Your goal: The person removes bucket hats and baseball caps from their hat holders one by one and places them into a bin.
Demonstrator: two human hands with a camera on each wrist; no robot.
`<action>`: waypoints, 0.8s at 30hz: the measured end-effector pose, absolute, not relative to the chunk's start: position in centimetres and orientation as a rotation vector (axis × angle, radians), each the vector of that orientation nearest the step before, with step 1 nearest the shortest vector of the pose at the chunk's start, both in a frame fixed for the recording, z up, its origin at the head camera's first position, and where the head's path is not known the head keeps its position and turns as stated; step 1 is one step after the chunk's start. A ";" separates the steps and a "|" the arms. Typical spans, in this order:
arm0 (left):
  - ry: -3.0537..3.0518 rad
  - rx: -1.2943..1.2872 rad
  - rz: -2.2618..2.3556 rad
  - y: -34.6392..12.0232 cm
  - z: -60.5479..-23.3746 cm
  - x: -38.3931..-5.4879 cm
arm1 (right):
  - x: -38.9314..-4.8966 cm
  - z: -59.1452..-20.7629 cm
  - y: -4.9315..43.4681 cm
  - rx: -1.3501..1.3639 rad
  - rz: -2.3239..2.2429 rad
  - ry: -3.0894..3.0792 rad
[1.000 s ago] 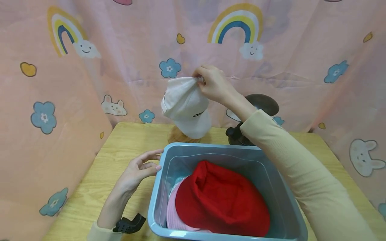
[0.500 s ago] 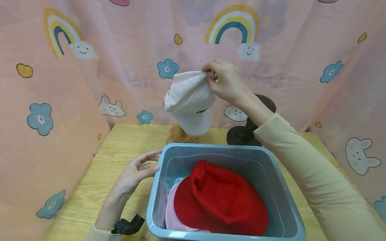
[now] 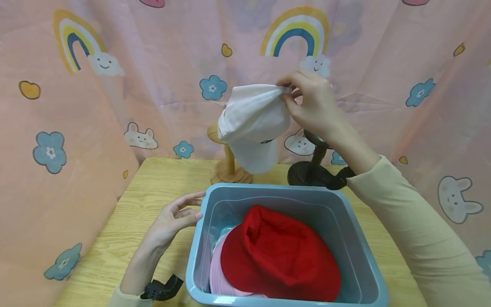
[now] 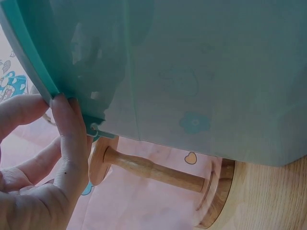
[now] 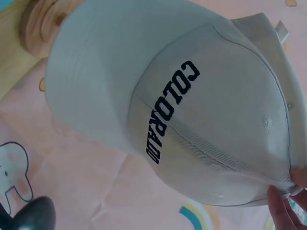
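My right hand [image 3: 312, 100] pinches a white baseball cap [image 3: 255, 119] by the top of its crown. The cap hangs in the air behind the bin, brim downward. Dark lettering shows across its front [image 5: 206, 115] in the right wrist view. At the left, my left hand [image 3: 172, 219] holds the rim of a blue-grey plastic bin [image 3: 194, 251]; in the left wrist view its fingertips [image 4: 62, 103] pinch the bin's edge. Inside the bin, a red cap [image 3: 284, 256] lies over a pink cap [image 3: 220, 277].
A wooden hat stand [image 3: 230, 164] stands behind the bin, partly hidden by the white cap. To its right is a dark hat stand [image 3: 316, 166], its top partly covered by my right arm. The wooden table [image 3: 126, 217] meets a pink patterned cloth [image 3: 168, 55] at the back and sides.
My right hand has carried the white cap to the right and slightly up, away from the wooden stand, whose round top now shows. My left hand stays at the bin's rim.
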State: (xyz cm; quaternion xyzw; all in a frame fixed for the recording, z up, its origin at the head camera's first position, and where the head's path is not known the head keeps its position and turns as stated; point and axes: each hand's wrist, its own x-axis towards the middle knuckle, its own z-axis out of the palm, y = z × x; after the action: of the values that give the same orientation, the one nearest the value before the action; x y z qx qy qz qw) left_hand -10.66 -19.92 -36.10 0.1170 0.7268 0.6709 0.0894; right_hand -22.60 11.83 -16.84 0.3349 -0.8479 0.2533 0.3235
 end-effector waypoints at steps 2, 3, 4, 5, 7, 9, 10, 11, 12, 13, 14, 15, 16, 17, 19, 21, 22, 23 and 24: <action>2.160 0.339 1.993 -19.9 -36.1 -10.7 | -22.1 -16.6 12.2 0.878 0.673 -2.211; 2.161 0.337 1.992 -20.0 -36.1 -10.7 | -21.9 -16.5 12.3 0.875 0.679 -2.204; 2.162 0.335 1.991 -20.0 -36.1 -10.7 | -21.7 -16.4 12.4 0.874 0.687 -2.199; 2.163 0.335 1.990 -20.0 -36.1 -10.7 | -21.6 -16.4 12.6 0.870 0.691 -2.195; 2.165 0.333 1.988 -20.0 -36.1 -10.7 | -21.2 -16.3 12.7 0.869 0.696 -2.184; 2.165 0.329 1.989 -20.0 -36.1 -10.6 | -20.9 -16.2 12.9 0.874 0.692 -2.169; 2.165 0.330 1.990 -19.9 -36.1 -10.6 | -20.8 -16.2 12.9 0.874 0.684 -2.161; 2.165 0.330 1.990 -19.9 -36.1 -10.6 | -20.6 -16.2 13.0 0.876 0.678 -2.151; 2.165 0.332 1.989 -19.9 -36.1 -10.6 | -20.4 -16.2 13.1 0.879 0.673 -2.139; 2.166 0.331 1.990 -19.9 -36.2 -10.6 | -20.2 -16.2 13.2 0.883 0.663 -2.126; 2.168 0.331 1.989 -19.9 -36.2 -10.6 | -20.0 -16.2 13.3 0.886 0.660 -2.115; 2.172 0.332 1.988 -19.8 -36.2 -10.7 | -19.8 -16.2 13.4 0.885 0.660 -2.107; 2.175 0.338 1.986 -19.8 -36.2 -10.7 | -19.6 -16.1 13.5 0.886 0.654 -2.096; 2.179 0.342 1.986 -19.8 -36.2 -10.7 | -19.4 -16.1 13.6 0.891 0.646 -2.085; 2.184 0.349 1.987 -19.8 -36.2 -10.7 | -19.0 -16.0 13.9 0.898 0.631 -2.071; 2.180 0.354 1.991 -19.7 -36.2 -10.7 | -18.6 -15.8 14.2 0.907 0.621 -2.056; 2.177 0.357 1.993 -19.7 -36.2 -10.7 | -18.4 -15.7 14.3 0.918 0.599 -2.045; 2.175 0.360 1.996 -19.7 -36.1 -10.7 | -18.2 -15.6 14.4 0.922 0.592 -2.038; 2.170 0.365 2.000 -19.6 -36.1 -10.7 | -18.0 -15.5 14.6 0.933 0.584 -2.030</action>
State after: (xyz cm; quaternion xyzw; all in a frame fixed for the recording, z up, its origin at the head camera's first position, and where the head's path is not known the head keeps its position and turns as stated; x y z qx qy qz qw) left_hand -10.66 -19.65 -36.12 0.1222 0.7271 0.6703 0.0839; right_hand -17.95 14.57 -15.54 0.3695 -0.8040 0.2314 0.4044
